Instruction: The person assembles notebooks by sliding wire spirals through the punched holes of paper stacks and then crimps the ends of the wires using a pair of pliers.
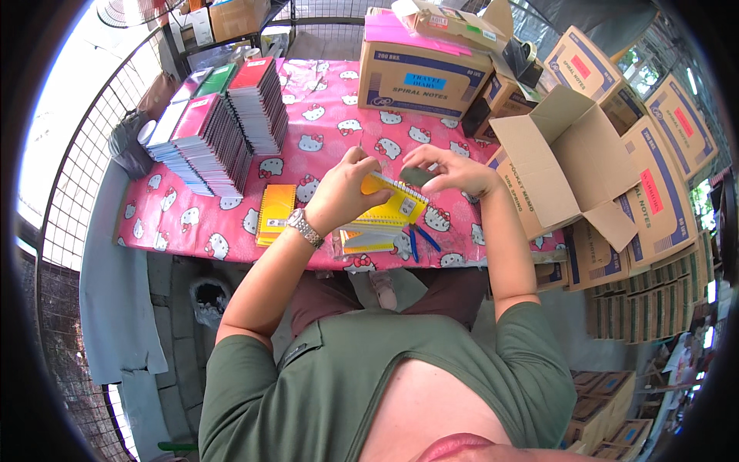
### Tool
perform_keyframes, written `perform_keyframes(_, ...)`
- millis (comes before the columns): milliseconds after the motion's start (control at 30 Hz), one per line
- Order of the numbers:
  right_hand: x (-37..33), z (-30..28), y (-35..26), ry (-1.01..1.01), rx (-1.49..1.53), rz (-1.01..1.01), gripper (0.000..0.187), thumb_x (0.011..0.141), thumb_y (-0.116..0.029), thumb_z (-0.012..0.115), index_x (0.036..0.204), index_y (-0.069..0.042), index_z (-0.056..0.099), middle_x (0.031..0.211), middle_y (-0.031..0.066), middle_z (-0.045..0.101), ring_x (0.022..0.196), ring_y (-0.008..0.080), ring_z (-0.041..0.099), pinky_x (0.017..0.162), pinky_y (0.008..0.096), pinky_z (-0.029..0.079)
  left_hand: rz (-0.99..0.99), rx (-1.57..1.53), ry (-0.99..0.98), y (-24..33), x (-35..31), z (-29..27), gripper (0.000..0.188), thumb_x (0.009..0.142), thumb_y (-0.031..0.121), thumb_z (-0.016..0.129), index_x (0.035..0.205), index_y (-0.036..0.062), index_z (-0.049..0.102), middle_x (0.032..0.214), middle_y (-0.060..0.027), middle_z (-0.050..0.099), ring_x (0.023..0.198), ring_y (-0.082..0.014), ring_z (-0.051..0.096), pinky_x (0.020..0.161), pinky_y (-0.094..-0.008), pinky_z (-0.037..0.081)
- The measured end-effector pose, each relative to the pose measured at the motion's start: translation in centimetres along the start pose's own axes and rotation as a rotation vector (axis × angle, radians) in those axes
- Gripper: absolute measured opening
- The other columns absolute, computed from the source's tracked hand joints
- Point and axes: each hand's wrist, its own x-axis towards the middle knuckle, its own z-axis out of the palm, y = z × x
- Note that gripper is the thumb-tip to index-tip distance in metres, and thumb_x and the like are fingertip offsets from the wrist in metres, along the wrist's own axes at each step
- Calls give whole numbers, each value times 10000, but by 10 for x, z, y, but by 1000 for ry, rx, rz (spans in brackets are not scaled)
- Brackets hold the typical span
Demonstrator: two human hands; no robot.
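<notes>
My left hand (350,189), with a metal watch on its wrist, pinches the edge of a yellow spiral notebook (400,206). This notebook is tilted above a stack of yellow notebooks (366,240) near the table's front edge. My right hand (458,173) is closed on a small dark green block (416,177), held close to the white spiral binding; its exact kind I cannot make out. Pliers with blue handles (422,245) lie just right of the stack. Left of my left wrist sits another small stack of yellow spiral notebooks (275,212).
Tall stacks of red-covered notebooks (208,138) stand at the left on the pink patterned tablecloth (315,85). A closed carton (419,85) is at the back. An open carton (585,162) and several more boxes crowd the right. A tape dispenser (523,61) rests among them.
</notes>
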Motion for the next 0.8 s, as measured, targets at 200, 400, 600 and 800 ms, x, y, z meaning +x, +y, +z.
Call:
perform_keyframes(200, 10, -3, -9, -84, 192, -6, 544, 769, -295, 723, 1227, -28, 603, 1267, 86, 561, 1146, 191, 537, 1027, 355, 403, -57, -138, -49, -16, 4, -8, 327, 792, 163, 785, 1031, -13, 647, 944, -117, 592, 793, -234, 647, 726, -332, 533)
perform_keyframes(400, 22, -5, -9, -5, 102, -38, 504, 737, -225, 686, 1196, -29, 616, 1223, 64, 577, 1137, 183, 551, 1032, 361, 413, -54, -122, -92, -16, 8, -10, 335, 804, 174, 778, 1030, -23, 628, 895, -131, 638, 762, -205, 651, 712, -326, 527)
perform_keyframes(600, 27, -6, -7, -73, 163, -9, 508, 745, -232, 712, 1209, -51, 615, 1209, 56, 571, 1110, 167, 545, 1011, 342, 405, -56, -176, -102, -13, 9, -12, 341, 806, 170, 777, 1041, -14, 614, 858, -131, 658, 753, -189, 655, 713, -325, 529)
perform_keyframes(800, 28, -3, -5, -25, 112, -21, 556, 716, -311, 739, 1179, -29, 616, 1173, 50, 570, 1092, 167, 546, 1004, 327, 406, -70, -199, -108, -15, 11, -11, 328, 800, 156, 783, 1016, -14, 604, 839, -120, 653, 739, -173, 650, 707, -315, 528)
